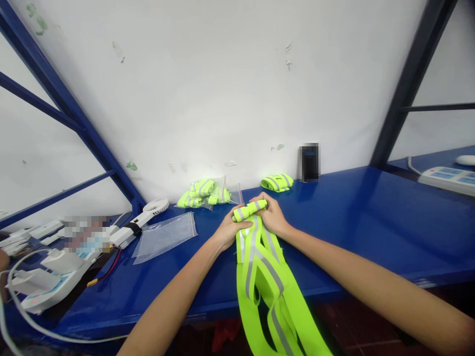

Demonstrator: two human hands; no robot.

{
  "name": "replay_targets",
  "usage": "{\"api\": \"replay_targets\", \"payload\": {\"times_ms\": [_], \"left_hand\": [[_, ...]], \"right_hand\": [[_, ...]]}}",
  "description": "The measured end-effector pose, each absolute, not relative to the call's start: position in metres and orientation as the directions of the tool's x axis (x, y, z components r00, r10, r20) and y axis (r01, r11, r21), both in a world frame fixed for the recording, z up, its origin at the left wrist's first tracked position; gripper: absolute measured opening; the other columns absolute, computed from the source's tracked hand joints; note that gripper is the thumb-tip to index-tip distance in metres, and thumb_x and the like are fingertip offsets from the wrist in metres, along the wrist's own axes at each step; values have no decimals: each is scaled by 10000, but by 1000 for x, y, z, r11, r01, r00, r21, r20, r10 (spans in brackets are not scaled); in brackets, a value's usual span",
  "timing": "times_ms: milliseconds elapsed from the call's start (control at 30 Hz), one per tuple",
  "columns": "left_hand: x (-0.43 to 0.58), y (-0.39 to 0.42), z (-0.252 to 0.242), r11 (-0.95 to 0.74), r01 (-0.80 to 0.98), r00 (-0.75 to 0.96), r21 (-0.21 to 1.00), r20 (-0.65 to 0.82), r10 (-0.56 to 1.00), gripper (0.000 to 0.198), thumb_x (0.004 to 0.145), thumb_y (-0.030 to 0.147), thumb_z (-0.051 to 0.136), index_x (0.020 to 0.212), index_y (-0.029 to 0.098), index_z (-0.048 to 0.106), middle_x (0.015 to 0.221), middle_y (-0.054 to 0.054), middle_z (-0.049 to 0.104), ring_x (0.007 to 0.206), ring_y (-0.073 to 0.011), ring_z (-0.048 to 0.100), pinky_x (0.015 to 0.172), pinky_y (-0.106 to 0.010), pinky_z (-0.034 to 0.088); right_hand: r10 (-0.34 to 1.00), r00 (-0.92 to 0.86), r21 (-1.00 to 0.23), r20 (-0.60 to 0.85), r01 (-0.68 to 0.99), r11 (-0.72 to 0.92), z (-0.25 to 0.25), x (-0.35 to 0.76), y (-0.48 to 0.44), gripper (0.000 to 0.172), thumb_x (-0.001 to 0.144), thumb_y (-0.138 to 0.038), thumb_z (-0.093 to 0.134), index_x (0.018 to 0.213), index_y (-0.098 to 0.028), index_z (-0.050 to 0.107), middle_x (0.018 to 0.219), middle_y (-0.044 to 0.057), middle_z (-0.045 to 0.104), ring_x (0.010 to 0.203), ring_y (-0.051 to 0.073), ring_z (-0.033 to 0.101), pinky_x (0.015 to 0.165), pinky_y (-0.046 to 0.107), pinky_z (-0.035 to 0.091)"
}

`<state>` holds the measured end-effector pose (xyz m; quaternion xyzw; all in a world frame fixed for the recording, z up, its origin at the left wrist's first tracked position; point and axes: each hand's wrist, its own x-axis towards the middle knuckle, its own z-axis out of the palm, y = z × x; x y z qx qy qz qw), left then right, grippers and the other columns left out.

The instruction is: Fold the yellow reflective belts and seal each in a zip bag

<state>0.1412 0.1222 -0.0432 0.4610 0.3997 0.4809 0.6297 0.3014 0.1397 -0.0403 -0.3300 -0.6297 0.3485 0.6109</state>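
A fluorescent yellow-green reflective vest with silver stripes is held between both hands. Its far end is rolled into a small bundle, while its loose straps trail over the table's front edge toward me. My left hand grips the left end of the roll, thumb lying across the near side. At the right end, my right hand is closed around the same roll, with some fingers hidden behind it. Beyond my hands lies another rolled vest by the wall. Clear zip bags with folded vests rest to its left.
An unfilled clear zip bag lies flat on the blue table, left of my hands. Further left are a white handheld fan, a power strip with plugs, and cables. A dark upright box leans near the wall.
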Motion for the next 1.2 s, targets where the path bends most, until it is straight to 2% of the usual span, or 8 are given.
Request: {"api": "replay_targets", "payload": {"times_ms": [100,233,333,433,533,800,1033,1200], "left_hand": [[144,121,-44,58,-215,200,975,-14,980,826,500,103,857,1243,196,508,1046,-61,677,913,-209,647,872,-366,492],[147,121,-46,-18,-179,170,984,49,984,768,518,140,864,1211,190,537,1058,-65,682,954,-217,647,903,-365,484],[147,121,-46,41,-210,177,977,-3,984,674,534,194,872,1143,159,586,1028,-93,702,887,-224,673,872,-378,503],[146,119,-44,150,-224,248,963,-92,964,514,576,278,863,1011,98,655,932,-130,725,770,-227,690,808,-375,521],[147,117,-42,203,-220,303,954,-131,944,420,624,346,836,906,69,694,862,-147,733,732,-231,693,769,-353,522],[151,117,-44,173,-235,264,956,-109,958,406,639,353,825,925,89,710,894,-132,737,757,-231,692,811,-366,513],[151,115,-43,125,-200,297,972,-61,953,444,604,322,846,954,89,702,897,-130,735,764,-231,686,791,-364,512],[151,117,-44,77,-131,240,988,-44,970,412,597,299,847,928,100,702,909,-118,733,749,-224,681,755,-345,514]], "right_hand": [[864,15,-864,503,-22,503,-40,301,138,165,603,-90,503,715,-211,515,726,-14,568,725,179,525,658,286,405],[888,51,-885,457,-68,460,-40,300,138,162,600,-100,526,713,-212,498,725,-13,560,715,178,519,658,290,403],[885,102,-884,455,-71,463,-39,299,138,174,603,-109,549,738,-209,507,744,-7,566,727,183,531,663,295,413],[868,162,-873,470,-62,484,-38,297,138,173,621,-123,563,759,-211,507,750,-1,574,740,190,545,675,305,429],[856,185,-867,482,-36,496,-38,296,137,163,636,-126,562,759,-215,505,755,8,590,743,194,553,681,311,441],[815,162,-829,557,53,556,-43,296,137,186,677,-111,534,831,-214,528,871,31,638,796,200,580,745,333,460],[818,188,-832,544,-2,554,-40,291,131,185,686,-110,532,838,-214,520,882,28,637,810,197,590,746,324,463],[830,196,-845,523,-7,534,-38,289,129,179,678,-106,520,815,-219,498,843,22,614,783,193,572,721,315,457]]}}
